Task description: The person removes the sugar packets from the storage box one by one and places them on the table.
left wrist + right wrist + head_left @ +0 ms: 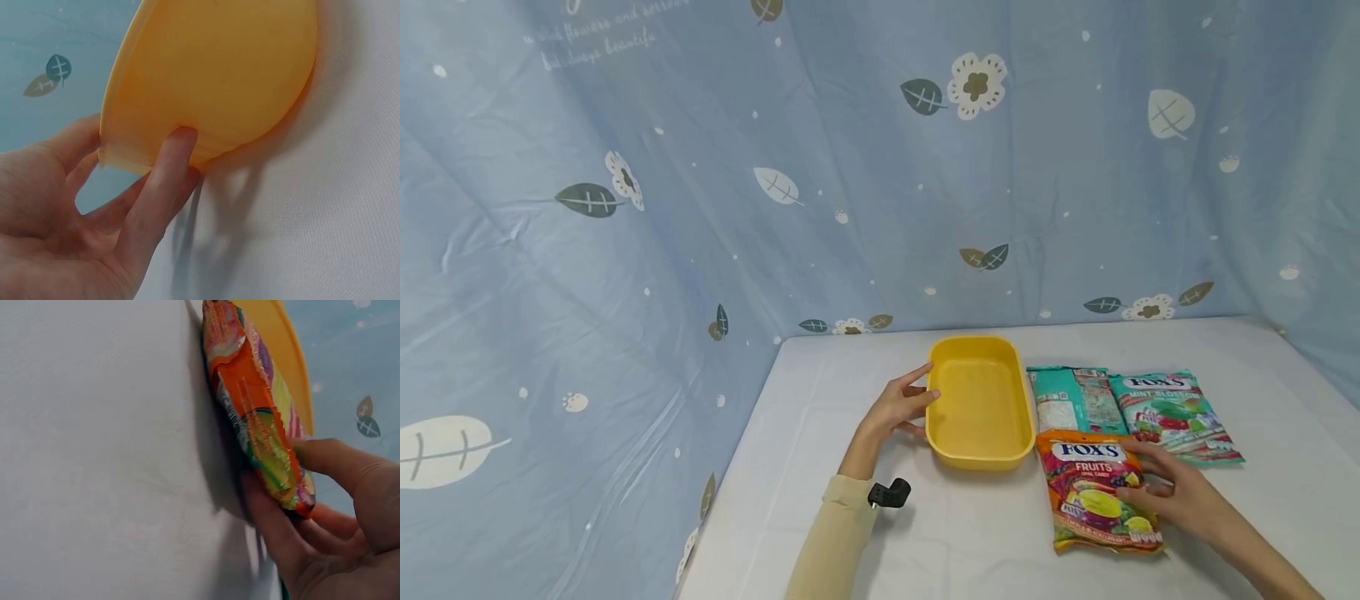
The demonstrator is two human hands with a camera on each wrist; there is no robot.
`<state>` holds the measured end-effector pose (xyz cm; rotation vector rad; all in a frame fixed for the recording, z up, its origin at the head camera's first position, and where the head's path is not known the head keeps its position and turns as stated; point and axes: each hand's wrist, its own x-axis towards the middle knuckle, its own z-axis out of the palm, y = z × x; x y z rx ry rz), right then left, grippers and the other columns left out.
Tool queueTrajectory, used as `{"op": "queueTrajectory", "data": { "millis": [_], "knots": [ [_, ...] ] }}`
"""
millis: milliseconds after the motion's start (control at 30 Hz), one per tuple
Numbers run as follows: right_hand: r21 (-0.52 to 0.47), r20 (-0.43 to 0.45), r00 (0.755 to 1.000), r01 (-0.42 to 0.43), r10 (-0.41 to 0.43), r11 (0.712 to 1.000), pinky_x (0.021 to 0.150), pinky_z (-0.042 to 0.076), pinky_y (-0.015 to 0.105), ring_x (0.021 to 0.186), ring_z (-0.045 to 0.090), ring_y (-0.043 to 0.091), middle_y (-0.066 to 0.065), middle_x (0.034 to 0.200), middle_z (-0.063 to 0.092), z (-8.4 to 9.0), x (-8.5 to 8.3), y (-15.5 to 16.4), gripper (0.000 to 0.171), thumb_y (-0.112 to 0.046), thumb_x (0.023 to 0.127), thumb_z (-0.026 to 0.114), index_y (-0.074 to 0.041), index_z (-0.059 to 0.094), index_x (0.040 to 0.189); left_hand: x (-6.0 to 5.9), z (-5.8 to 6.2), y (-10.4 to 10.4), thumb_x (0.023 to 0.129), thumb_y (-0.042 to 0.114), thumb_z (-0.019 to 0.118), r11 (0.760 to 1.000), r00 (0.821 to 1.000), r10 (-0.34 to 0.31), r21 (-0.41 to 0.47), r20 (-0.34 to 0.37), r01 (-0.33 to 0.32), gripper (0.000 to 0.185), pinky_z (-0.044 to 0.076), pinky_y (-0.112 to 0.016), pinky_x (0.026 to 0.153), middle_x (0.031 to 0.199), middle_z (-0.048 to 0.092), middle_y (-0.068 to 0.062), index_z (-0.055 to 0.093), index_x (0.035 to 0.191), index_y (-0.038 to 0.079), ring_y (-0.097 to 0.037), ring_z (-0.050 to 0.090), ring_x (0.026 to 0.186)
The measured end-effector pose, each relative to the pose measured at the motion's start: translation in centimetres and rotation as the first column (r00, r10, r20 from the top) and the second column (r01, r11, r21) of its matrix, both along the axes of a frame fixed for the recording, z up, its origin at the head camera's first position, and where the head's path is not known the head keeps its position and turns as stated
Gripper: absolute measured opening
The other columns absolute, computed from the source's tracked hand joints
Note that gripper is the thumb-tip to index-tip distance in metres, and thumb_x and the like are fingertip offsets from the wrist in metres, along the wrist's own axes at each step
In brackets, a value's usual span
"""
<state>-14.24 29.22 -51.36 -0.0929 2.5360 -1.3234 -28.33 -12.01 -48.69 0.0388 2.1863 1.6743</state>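
Three candy bags lie on the white table (940, 542) in the head view, and none is in the yellow tray (981, 454) yet, whose hollow is bare. The left hand (898, 408) holds the tray's left rim, thumb toward the inside edge and fingers against the outer wall. Just right of the tray, the right hand (1176, 492) grasps the Fox's Fruits bag (1093, 500) by its right edge, thumb on top; the bag looks flat on the table or barely raised, so the packing seems only begun. Behind it lie the Fox's Mint bag (1176, 412) and, beside that, a teal bag (1075, 398) with its back side up, both untouched, the Fruits bag's top edge overlapping them slightly.

From the left wrist, the left hand (81, 225) has one finger pressed up against the tray (219, 69) on its orange-yellow outer wall, with the thumb at the rim; the tray sits on the table (325, 219).

From the right wrist, the right hand (325, 519) pinches the Fruits bag (256, 419) at its near end, fingers slipped underneath and thumb over the top, the bag's near edge lifted off the table (94, 456). The tray's rim (284, 344) shows just beyond it. By my reading, all three bags are left to move.
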Motion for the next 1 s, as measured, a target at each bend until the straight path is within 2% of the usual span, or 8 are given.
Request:
{"op": "queueTrajectory", "data": {
  "millis": [133, 267, 367, 500, 767, 833, 900, 1000],
  "knots": [
    [0.058, 0.017, 1.0, -0.011, 0.01, 0.998, 0.082, 0.061, 0.048, 0.117, 0.054, 0.055, 0.043, 0.142, 0.035, 0.2, -0.3, 0.1, 0.083, -0.039, 0.092, 0.067, 0.0, 0.024, 0.152, -0.1, -0.1, 0.1, 0.089, 0.034, 0.073, 1.0, 1.0, -0.004, 0.004, 0.007, 0.004, 0.061, 0.063, -0.042, 0.064, 0.137, 0.056, -0.017, 0.046, 0.143, 0.044, -0.025, 0.071, 0.097],
    [0.138, -0.001, 1.0, -0.005, 0.005, 0.99, 0.072, 0.061, 0.042, 0.097, 0.066, 0.036, 0.039, 0.13, 0.049, 0.2, -0.3, 0.1, 0.085, -0.042, 0.089, 0.07, 0.0, 0.029, 0.15, -0.2, -0.2, 0.3, 0.089, 0.034, 0.073, 1.0, 1.0, -0.01, 0.006, 0.008, 0.01, 0.062, 0.063, -0.042, 0.062, 0.136, 0.056, -0.017, 0.046, 0.144, 0.044, -0.025, 0.071, 0.097],
    [0.21, -0.023, 1.0, 0.006, -0.001, 0.978, 0.066, 0.058, 0.034, 0.089, 0.065, 0.024, 0.03, 0.119, 0.058, 0.2, -0.3, 0.1, 0.085, -0.046, 0.086, 0.072, -0.001, 0.034, 0.148, -0.2, -0.1, 0.3, 0.089, 0.033, 0.073, 1.0, 1.0, -0.01, 0.006, 0.009, 0.01, 0.062, 0.063, -0.042, 0.062, 0.135, 0.057, -0.017, 0.046, 0.144, 0.043, -0.025, 0.071, 0.097],
    [0.272, -0.031, 0.999, 0.019, -0.011, 0.962, 0.062, 0.052, 0.029, 0.085, 0.061, 0.02, 0.022, 0.112, 0.06, 0.5, -0.2, -0.1, 0.086, -0.05, 0.084, 0.072, -0.001, 0.037, 0.145, -0.1, -0.1, 0.4, 0.09, 0.032, 0.072, 1.0, 1.0, -0.011, 0.018, 0.009, 0.011, 0.062, 0.063, -0.043, 0.064, 0.136, 0.056, -0.017, 0.045, 0.145, 0.042, -0.025, 0.071, 0.098],
    [0.366, -0.09, 0.996, 0.006, 0.029, 0.931, 0.057, 0.048, 0.027, 0.08, 0.06, 0.017, 0.016, 0.107, 0.065, 1.4, -0.1, -1.0, 0.083, -0.052, 0.085, 0.07, 0.0, 0.042, 0.143, 0.5, -0.1, 0.2, 0.096, 0.034, 0.063, 0.998, 0.994, -0.025, -0.067, -0.109, 0.018, 0.058, 0.064, -0.044, 0.063, 0.135, 0.057, -0.018, 0.04, 0.149, 0.039, -0.021, 0.072, 0.09],
    [0.396, -0.121, 0.992, 0.017, 0.034, 0.918, 0.056, 0.049, 0.028, 0.079, 0.061, 0.018, 0.018, 0.106, 0.065, 2.0, -0.2, -1.2, 0.083, -0.053, 0.086, 0.068, 0.003, 0.043, 0.142, 0.8, -0.3, -0.1, 0.097, 0.038, 0.06, 0.991, 0.985, -0.024, -0.135, -0.173, 0.0, 0.057, 0.064, -0.044, 0.062, 0.134, 0.058, -0.018, 0.039, 0.15, 0.035, -0.023, 0.073, 0.084],
    [0.437, -0.175, 0.984, 0.055, 0.025, 0.898, 0.056, 0.051, 0.031, 0.079, 0.061, 0.021, 0.021, 0.106, 0.065, 2.5, -0.4, -1.4, 0.082, -0.055, 0.086, 0.067, 0.004, 0.045, 0.14, 1.1, -0.3, -0.4, 0.099, 0.042, 0.057, 0.97, 0.963, -0.027, -0.241, -0.268, -0.04, 0.055, 0.064, -0.044, 0.067, 0.132, 0.062, -0.016, 0.04, 0.15, 0.032, -0.024, 0.073, 0.086],
    [0.486, -0.298, 0.955, 0.138, 0.015, 0.863, 0.062, 0.057, 0.052, 0.089, 0.061, 0.041, 0.032, 0.114, 0.059, 3.2, -0.9, -1.7, 0.083, -0.058, 0.086, 0.066, 0.004, 0.047, 0.138, 1.6, -0.3, -0.8, 0.099, 0.047, 0.053, 0.903, 0.914, -0.045, -0.408, -0.403, -0.135, 0.054, 0.06, -0.049, 0.083, 0.13, 0.065, -0.012, 0.044, 0.149, 0.029, -0.029, 0.07, 0.101]
  ]
}}
